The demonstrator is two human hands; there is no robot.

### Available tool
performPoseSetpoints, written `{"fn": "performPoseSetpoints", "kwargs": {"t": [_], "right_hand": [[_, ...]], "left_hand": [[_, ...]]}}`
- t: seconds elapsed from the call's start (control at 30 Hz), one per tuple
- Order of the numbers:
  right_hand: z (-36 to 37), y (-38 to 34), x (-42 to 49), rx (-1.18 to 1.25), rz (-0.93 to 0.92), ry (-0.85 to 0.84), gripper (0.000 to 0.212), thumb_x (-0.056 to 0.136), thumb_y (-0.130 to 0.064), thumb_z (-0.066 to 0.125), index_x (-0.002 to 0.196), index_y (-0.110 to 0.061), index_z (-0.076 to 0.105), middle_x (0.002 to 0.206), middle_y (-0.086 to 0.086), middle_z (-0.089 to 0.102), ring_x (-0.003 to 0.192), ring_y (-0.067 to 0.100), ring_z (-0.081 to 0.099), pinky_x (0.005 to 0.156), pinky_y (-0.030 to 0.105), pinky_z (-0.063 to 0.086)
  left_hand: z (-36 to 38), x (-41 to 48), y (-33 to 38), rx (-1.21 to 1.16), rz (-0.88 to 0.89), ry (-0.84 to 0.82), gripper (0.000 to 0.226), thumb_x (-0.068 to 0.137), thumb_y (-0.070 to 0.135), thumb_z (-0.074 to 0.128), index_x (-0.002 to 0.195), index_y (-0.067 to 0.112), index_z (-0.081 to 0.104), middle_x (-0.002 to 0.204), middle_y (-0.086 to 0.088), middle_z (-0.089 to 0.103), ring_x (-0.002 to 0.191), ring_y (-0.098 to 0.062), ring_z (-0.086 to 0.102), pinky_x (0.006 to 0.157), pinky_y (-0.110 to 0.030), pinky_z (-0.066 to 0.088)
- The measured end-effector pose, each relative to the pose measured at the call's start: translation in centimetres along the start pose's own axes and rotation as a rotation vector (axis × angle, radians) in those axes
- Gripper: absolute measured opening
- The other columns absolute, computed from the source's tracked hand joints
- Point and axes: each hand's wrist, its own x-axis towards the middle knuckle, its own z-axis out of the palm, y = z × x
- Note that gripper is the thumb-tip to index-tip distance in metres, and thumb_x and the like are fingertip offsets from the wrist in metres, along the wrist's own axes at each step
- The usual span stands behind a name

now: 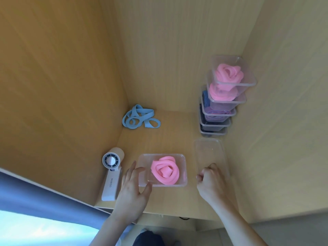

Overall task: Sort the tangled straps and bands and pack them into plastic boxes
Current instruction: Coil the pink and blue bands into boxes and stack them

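Both hands sit lowest in frame. At upper right, the stack of boxes (229,102) looks packed. The left hand (132,187), fingers spread, touches the open box (181,160) holding a coiled pink band (165,172). The right hand (211,181) curls at the lid (207,151); I cannot tell whether it grips. The blue bands (148,111), centre left, lie tangled and unpacked.

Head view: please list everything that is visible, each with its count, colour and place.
clear plastic box: one, transparent, front centre
coiled pink band: one, inside that box
flat clear plastic lid: one, right of that box
stack of clear plastic boxes: about five, back right; top two hold pink bands
tangled light blue band: one, back left corner
white handheld fan: one, front left
left hand: open, touching the box's left edge
right hand: fingers curled, on the lid's near end
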Motion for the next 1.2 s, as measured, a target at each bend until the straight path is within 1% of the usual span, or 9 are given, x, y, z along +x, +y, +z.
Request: {"fn": "performPoseSetpoints", "kwargs": {"t": [0.1, 0.33, 0.5, 0.67, 0.77, 0.9, 1.0, 1.13, 1.2], "right_hand": [[-0.1, 0.0, -0.4, -0.019, -0.021, -0.001, 0.022, 0.101, -0.028, 0.054, 0.104, -0.012, 0.070, 0.115, 0.004, 0.051, 0.100, 0.023, 0.058, 0.088, 0.033, 0.048], [0.3, -0.2, -1.0, -0.117, -0.047, -0.014, 0.023, 0.103, -0.032, 0.050, 0.114, -0.017, 0.063, 0.122, 0.002, 0.047, 0.113, 0.021, 0.053, 0.099, 0.033, 0.042], [-0.2, -0.1, -1.5, -0.065, -0.071, 0.089, 0.020, 0.103, -0.030, 0.051, 0.111, -0.019, 0.065, 0.117, -0.002, 0.049, 0.107, 0.017, 0.054, 0.093, 0.028, 0.042], [-2.5, -0.8, -1.7, 0.176, -0.320, 0.191, 0.008, 0.097, -0.010, 0.061, 0.089, -0.009, 0.061, 0.103, 0.002, 0.049, 0.095, 0.023, 0.055, 0.081, 0.035, 0.048], [-4.1, -1.9, -2.3, 0.288, -0.552, 0.211, 0.012, 0.092, 0.001, 0.066, 0.084, -0.007, 0.060, 0.101, 0.000, 0.050, 0.087, 0.019, 0.055, 0.077, 0.027, 0.045], [-6.9, -3.8, -4.2, 0.484, -0.743, 0.046, 0.023, 0.095, -0.003, 0.063, 0.085, -0.023, 0.055, 0.104, -0.012, 0.051, 0.094, 0.010, 0.057, 0.082, 0.014, 0.042], [-8.8, -4.8, -5.3, 0.671, -0.766, -0.197, 0.022, 0.096, -0.008, 0.062, 0.083, -0.024, 0.056, 0.106, -0.006, 0.061, 0.096, 0.020, 0.057, 0.086, 0.025, 0.045], [-9.9, -4.7, -5.1, 1.042, -0.601, -0.443, 0.013, 0.094, -0.018, 0.058, 0.086, -0.007, 0.055, 0.103, 0.008, 0.070, 0.100, 0.019, 0.063, 0.089, 0.027, 0.047], [-9.5, -4.4, -4.4, 1.172, -0.510, -0.415, 0.017, 0.091, -0.019, 0.057, 0.088, -0.003, 0.053, 0.095, 0.005, 0.069, 0.097, 0.015, 0.063, 0.087, 0.024, 0.046]], "left_hand": [[-0.3, -0.2, 0.3, -0.034, -0.010, 0.029, 0.043, 0.093, 0.026, 0.065, 0.131, 0.034, 0.050, 0.156, 0.012, 0.032, 0.146, -0.006, 0.020, 0.111, -0.036, 0.034], [-1.1, -1.2, 0.7, -0.153, -0.038, 0.080, 0.041, 0.091, 0.011, 0.067, 0.125, 0.030, 0.055, 0.137, 0.012, 0.046, 0.135, -0.008, 0.037, 0.113, -0.048, 0.036], [-1.3, -2.4, 0.8, -0.204, -0.034, 0.095, 0.045, 0.090, 0.008, 0.066, 0.121, 0.037, 0.054, 0.136, 0.017, 0.045, 0.134, 0.009, 0.031, 0.112, -0.046, 0.037], [-2.1, -2.5, 1.2, -0.210, -0.045, 0.098, 0.044, 0.091, 0.007, 0.064, 0.119, 0.039, 0.054, 0.133, 0.020, 0.048, 0.132, -0.004, 0.040, 0.110, -0.040, 0.039], [-3.1, -1.7, 1.8, -0.243, -0.100, 0.091, 0.044, 0.092, 0.007, 0.063, 0.115, 0.043, 0.053, 0.123, 0.029, 0.050, 0.124, -0.012, 0.049, 0.102, -0.030, 0.041], [-4.8, -0.4, 2.1, -0.307, -0.129, 0.174, 0.054, 0.088, -0.002, 0.064, 0.133, 0.025, 0.052, 0.131, 0.011, 0.053, 0.125, -0.011, 0.052, 0.108, -0.032, 0.044], [-6.6, 0.2, 2.7, -0.366, -0.078, 0.169, 0.070, 0.085, 0.002, 0.070, 0.142, 0.034, 0.046, 0.137, 0.011, 0.052, 0.124, 0.003, 0.049, 0.103, -0.019, 0.044], [-7.9, 1.0, 2.4, -0.397, 0.010, 0.112, 0.014, 0.087, 0.024, 0.077, 0.100, 0.028, 0.077, 0.111, 0.009, 0.072, 0.112, -0.009, 0.062, 0.096, -0.026, 0.044], [-7.8, 1.0, 1.7, -0.419, -0.074, 0.118, 0.014, 0.085, 0.019, 0.080, 0.075, 0.028, 0.077, 0.086, 0.009, 0.076, 0.085, -0.004, 0.066, 0.079, -0.016, 0.045]]}}
